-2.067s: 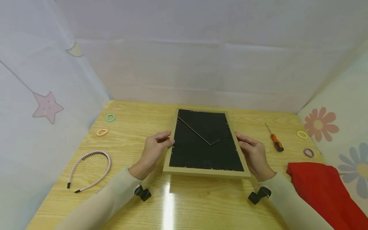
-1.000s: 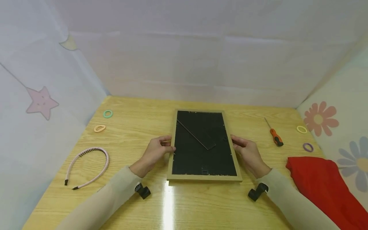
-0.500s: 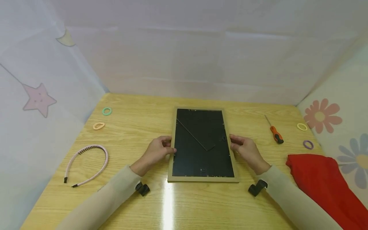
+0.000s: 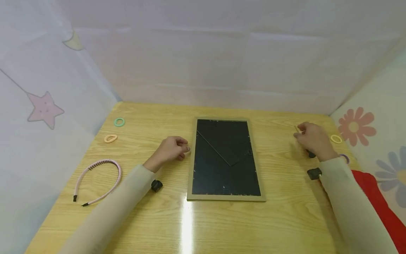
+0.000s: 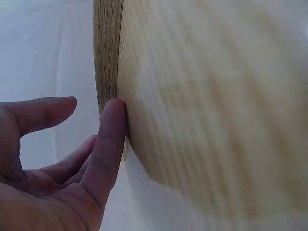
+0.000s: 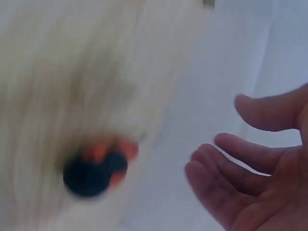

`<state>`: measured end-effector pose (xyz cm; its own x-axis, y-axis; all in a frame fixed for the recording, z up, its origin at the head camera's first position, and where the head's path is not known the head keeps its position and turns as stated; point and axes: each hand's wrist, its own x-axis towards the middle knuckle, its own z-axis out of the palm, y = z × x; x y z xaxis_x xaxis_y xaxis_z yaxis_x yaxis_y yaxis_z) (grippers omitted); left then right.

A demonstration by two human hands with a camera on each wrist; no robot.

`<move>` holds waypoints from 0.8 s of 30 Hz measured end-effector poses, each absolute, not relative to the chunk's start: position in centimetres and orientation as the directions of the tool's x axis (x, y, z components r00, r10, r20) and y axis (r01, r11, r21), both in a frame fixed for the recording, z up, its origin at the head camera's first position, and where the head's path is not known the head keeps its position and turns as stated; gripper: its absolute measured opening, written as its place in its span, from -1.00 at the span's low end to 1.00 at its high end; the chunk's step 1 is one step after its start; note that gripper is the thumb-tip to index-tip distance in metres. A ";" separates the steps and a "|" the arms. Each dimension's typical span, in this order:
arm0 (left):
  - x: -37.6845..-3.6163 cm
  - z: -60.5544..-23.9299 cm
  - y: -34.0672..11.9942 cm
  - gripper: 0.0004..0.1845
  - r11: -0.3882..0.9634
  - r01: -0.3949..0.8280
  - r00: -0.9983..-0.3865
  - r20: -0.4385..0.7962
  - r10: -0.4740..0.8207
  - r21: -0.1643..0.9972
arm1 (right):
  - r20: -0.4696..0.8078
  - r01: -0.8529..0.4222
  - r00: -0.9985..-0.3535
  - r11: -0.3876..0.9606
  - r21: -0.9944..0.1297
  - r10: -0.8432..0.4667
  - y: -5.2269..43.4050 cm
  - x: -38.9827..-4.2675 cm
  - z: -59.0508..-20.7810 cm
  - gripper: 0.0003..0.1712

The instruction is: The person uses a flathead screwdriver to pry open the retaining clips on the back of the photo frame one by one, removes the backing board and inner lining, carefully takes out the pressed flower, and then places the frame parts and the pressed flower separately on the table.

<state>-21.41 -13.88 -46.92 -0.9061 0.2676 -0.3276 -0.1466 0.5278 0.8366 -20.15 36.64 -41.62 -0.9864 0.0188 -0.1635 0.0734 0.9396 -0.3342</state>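
Observation:
A picture frame point(image 4: 223, 157) lies back side up on the wooden table, its black backing and folding stand uppermost, with a light wood border around them. Just off its left border is my left hand point(image 4: 169, 150), holding nothing. In the left wrist view, fingertips point(image 5: 114, 108) of that hand are right at the frame's wooden edge point(image 5: 107, 48), and the thumb stands apart. My right hand point(image 4: 314, 139) hovers above the screwdriver point(image 6: 103, 166), fingers and thumb spread apart. The head view shows only the screwdriver's shaft tip and dark handle end; the hand hides the rest.
A pink headband point(image 4: 118, 173) lies at the left, with a green ring point(image 4: 115, 122) and an orange ring point(image 4: 106, 139) behind it. At the right are a yellow ring point(image 4: 331, 139), a partly covered purple ring point(image 4: 348, 158) and a red cloth point(image 4: 374, 197) under the right forearm.
The picture frame was lowered from a tilt until flat on the table. Both hands then let go; the right hand moved right to the screwdriver, while the left drew back slightly from the border.

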 end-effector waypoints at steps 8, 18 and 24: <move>-23.2 -46.9 -12.4 -0.54 0.526 -0.120 -0.921 -0.293 0.258 0.842 | -0.443 0.094 -0.897 0.983 -0.157 0.015 42.7 -20.0 -41.0 -0.14; -23.1 -47.2 -12.5 -0.44 0.533 -0.154 -0.902 -0.339 0.267 0.832 | -0.462 0.030 -0.883 0.976 -0.216 -0.075 41.4 -20.2 -43.6 -0.67; -23.1 -47.1 -12.4 -0.44 0.492 -0.192 -0.899 -0.353 0.260 0.850 | -0.330 0.002 -0.941 0.977 -0.215 -0.070 39.1 -20.7 -43.2 -0.61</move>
